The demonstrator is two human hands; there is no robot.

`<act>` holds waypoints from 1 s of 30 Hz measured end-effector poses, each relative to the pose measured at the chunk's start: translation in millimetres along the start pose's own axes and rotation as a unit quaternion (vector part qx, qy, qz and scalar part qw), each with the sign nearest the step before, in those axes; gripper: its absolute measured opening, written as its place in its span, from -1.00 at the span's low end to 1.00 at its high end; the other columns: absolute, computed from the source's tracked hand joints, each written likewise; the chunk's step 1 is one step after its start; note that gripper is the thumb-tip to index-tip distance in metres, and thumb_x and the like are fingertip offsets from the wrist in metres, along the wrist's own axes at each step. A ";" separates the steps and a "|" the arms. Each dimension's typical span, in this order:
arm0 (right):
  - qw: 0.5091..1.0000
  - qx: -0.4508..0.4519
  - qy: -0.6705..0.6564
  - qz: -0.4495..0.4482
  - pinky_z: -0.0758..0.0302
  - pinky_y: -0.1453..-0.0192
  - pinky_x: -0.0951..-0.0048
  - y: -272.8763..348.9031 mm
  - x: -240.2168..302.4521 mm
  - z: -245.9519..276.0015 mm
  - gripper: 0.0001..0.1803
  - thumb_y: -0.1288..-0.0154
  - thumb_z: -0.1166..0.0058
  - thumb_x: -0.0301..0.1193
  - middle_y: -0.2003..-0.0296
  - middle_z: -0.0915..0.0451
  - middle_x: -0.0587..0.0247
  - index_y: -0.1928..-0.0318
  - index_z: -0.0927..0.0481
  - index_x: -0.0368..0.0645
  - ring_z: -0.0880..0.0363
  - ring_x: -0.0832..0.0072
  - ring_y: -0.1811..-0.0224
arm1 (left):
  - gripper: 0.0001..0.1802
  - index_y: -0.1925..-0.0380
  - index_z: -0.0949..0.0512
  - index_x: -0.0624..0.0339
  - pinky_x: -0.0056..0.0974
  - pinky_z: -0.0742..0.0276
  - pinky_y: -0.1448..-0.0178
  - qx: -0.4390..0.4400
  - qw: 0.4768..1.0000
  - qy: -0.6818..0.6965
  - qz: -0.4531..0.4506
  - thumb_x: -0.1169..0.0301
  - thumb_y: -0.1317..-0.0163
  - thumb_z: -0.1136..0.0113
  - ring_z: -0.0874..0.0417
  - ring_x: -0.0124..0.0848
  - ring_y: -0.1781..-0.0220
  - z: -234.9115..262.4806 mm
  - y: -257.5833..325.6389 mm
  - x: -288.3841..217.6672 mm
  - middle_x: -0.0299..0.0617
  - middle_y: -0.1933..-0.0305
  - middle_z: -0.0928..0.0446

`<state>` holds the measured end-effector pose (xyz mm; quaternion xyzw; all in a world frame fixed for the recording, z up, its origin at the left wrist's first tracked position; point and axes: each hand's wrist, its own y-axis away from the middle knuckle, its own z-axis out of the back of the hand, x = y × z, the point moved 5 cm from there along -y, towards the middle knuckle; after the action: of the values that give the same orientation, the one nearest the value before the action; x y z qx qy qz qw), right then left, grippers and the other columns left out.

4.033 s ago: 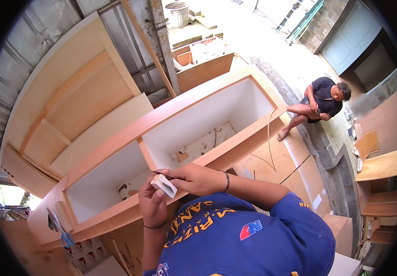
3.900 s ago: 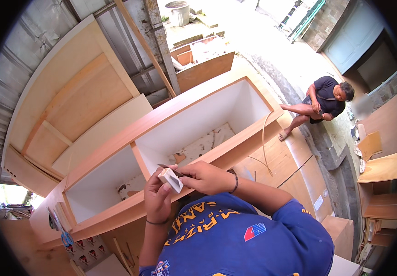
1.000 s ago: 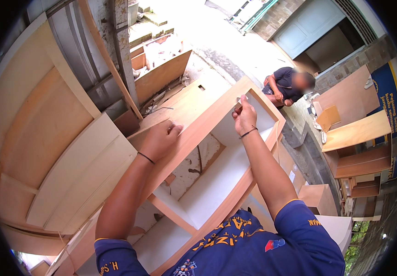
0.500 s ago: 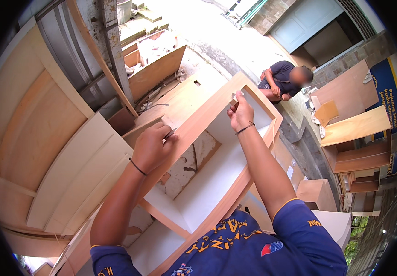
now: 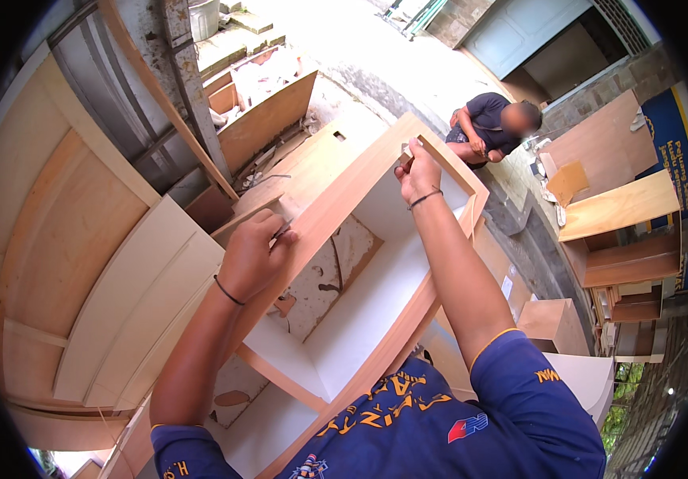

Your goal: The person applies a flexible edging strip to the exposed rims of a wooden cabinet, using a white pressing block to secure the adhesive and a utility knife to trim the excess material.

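Between the two hands, and running on below them toward six o'clock, lies an open wooden cabinet [image 5: 349, 190], its long near-left rail slanting from seven o'clock up to one o'clock. The left hand [image 5: 250, 253] is over this rail's outer edge, its fingers closed on a thin dark piece [image 5: 282, 231]; whether that piece touches the wood cannot be told. The right hand [image 5: 421, 177] is well apart, at two o'clock from the left, near the cabinet's far end, with a small block [image 5: 406, 155] pinched between thumb and bent fingers. The cabinet's white-lined compartment [image 5: 364, 319] opens at four o'clock from the left hand and at seven o'clock from the right.

A flat board [image 5: 306, 165] with a small cut-out lies at one o'clock from the left hand, and a pale curved panel [image 5: 140, 299] stands at eight o'clock from it. At two o'clock from the right hand, a seated person [image 5: 484, 120] in a dark shirt has both hands close together.
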<state>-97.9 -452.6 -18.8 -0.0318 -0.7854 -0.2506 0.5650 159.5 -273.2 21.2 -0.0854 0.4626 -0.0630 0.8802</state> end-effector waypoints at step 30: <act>0.995 -0.017 0.101 -0.018 -0.27 0.56 0.52 11.7 -14.3 -1.3 -0.81 -0.23 -0.05 -0.22 0.60 -0.34 0.45 0.37 -0.43 -0.03 -0.23 0.64 0.64 | -0.78 0.53 -0.49 0.36 -0.25 -0.33 0.39 -0.003 0.999 0.006 0.037 0.39 -0.07 -0.23 -0.42 -0.29 0.53 0.0 -5.1 5.7 -0.03 0.58 -0.40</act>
<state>-87.7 -439.6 -27.2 -0.0023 -0.7205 -0.2760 0.6362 162.5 -279.2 17.6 -0.0704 0.4712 -0.0298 0.8787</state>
